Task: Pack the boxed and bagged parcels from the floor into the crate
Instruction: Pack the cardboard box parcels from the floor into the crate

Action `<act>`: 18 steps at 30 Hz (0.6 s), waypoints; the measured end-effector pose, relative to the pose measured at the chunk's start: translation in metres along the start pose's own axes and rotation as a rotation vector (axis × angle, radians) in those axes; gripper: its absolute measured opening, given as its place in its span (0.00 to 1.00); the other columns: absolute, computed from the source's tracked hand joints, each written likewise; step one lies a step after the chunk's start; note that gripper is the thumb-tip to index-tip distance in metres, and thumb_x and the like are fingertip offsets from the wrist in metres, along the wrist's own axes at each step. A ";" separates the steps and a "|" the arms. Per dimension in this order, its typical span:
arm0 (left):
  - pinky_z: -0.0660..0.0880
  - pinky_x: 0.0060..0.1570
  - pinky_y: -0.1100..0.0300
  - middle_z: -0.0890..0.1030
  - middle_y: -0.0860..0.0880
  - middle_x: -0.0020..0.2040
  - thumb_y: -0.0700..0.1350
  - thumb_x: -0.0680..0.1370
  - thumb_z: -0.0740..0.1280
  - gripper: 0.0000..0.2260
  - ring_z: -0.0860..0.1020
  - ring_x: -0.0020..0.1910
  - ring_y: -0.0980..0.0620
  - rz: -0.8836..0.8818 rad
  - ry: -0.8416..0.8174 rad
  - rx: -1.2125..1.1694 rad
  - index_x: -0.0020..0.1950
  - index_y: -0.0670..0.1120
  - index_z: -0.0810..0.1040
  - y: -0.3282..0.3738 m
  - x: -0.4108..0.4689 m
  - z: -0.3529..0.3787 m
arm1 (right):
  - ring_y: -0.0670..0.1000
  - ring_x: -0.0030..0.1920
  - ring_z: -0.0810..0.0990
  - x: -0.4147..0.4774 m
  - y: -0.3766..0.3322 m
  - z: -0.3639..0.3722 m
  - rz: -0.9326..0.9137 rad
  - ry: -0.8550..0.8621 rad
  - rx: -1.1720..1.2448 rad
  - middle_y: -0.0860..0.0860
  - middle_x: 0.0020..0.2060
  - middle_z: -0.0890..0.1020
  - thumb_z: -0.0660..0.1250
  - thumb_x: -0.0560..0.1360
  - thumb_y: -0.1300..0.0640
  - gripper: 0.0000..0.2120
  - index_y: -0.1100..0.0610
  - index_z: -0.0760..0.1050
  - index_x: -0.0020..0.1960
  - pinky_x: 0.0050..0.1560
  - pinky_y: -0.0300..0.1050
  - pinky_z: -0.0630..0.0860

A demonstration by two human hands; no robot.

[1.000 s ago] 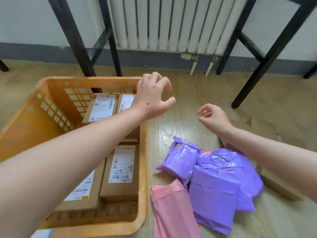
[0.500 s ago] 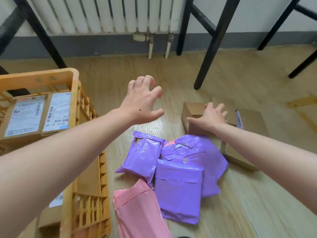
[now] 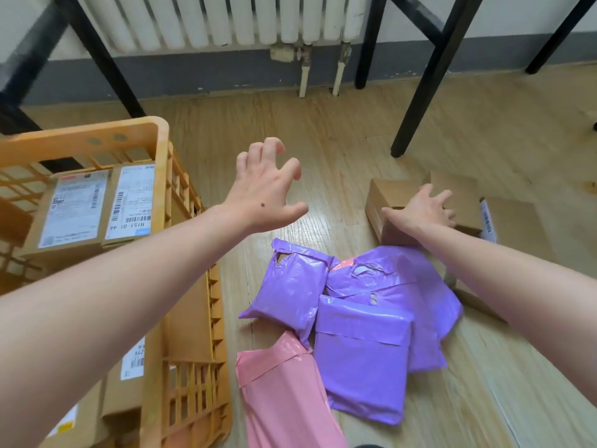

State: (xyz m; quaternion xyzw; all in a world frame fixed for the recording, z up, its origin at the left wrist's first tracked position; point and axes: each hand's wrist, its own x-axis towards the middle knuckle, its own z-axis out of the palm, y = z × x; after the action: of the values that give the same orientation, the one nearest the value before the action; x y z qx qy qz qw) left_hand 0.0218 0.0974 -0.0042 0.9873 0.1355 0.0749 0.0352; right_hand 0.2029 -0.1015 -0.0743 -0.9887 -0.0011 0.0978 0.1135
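Observation:
An orange plastic crate stands on the floor at the left, with several labelled cardboard boxes inside. Beside it on the floor lie three purple bagged parcels and a pink bagged parcel. Behind them sits a brown cardboard box, and another box lies to its right. My right hand rests on top of the brown box with fingers spread. My left hand hovers above the bare floor, right of the crate. Its fingers are spread and bent, and it holds nothing.
A white radiator runs along the back wall. Black table legs come down at the right and behind the crate. Wooden floor shows between the crate and the parcels.
The view has swung right, so the crate sits further left. My right hand reached out and came down on the brown box. My left hand left the crate and moved over the floor.

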 end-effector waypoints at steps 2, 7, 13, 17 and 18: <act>0.57 0.64 0.46 0.61 0.43 0.66 0.60 0.67 0.58 0.23 0.60 0.65 0.41 -0.003 0.006 -0.014 0.56 0.48 0.71 -0.004 -0.004 -0.001 | 0.69 0.63 0.65 0.001 0.003 -0.001 0.006 0.003 0.010 0.60 0.68 0.60 0.71 0.65 0.38 0.42 0.58 0.59 0.69 0.57 0.56 0.68; 0.58 0.61 0.49 0.63 0.46 0.62 0.59 0.67 0.58 0.21 0.62 0.62 0.44 -0.106 0.002 -0.154 0.55 0.49 0.71 -0.006 -0.010 -0.006 | 0.66 0.62 0.68 -0.001 -0.016 -0.017 0.052 0.000 0.394 0.58 0.66 0.61 0.67 0.66 0.39 0.35 0.57 0.63 0.65 0.60 0.56 0.70; 0.68 0.57 0.52 0.69 0.46 0.63 0.61 0.73 0.65 0.24 0.69 0.61 0.47 -0.522 -0.125 -0.743 0.64 0.49 0.68 -0.006 -0.011 -0.012 | 0.54 0.48 0.78 -0.040 -0.075 -0.052 0.153 -0.540 1.303 0.53 0.49 0.79 0.60 0.69 0.41 0.17 0.51 0.74 0.50 0.44 0.54 0.79; 0.70 0.57 0.53 0.69 0.46 0.66 0.63 0.71 0.66 0.31 0.71 0.61 0.50 -0.612 0.008 -0.969 0.68 0.48 0.66 -0.020 -0.013 -0.029 | 0.56 0.53 0.77 -0.065 -0.107 -0.065 0.050 -0.662 1.482 0.55 0.51 0.79 0.60 0.69 0.40 0.20 0.52 0.76 0.53 0.47 0.59 0.78; 0.72 0.59 0.51 0.69 0.47 0.66 0.63 0.71 0.66 0.32 0.71 0.62 0.49 -0.630 0.045 -1.029 0.68 0.47 0.66 -0.024 -0.015 -0.035 | 0.56 0.54 0.76 -0.073 -0.114 -0.068 0.033 -0.685 1.503 0.56 0.52 0.79 0.60 0.69 0.40 0.19 0.52 0.76 0.52 0.48 0.59 0.78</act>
State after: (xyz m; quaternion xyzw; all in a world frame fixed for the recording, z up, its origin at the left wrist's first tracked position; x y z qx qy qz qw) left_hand -0.0041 0.1182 0.0263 0.7542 0.3684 0.1375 0.5258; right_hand 0.1469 -0.0075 0.0301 -0.5644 0.0447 0.3700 0.7366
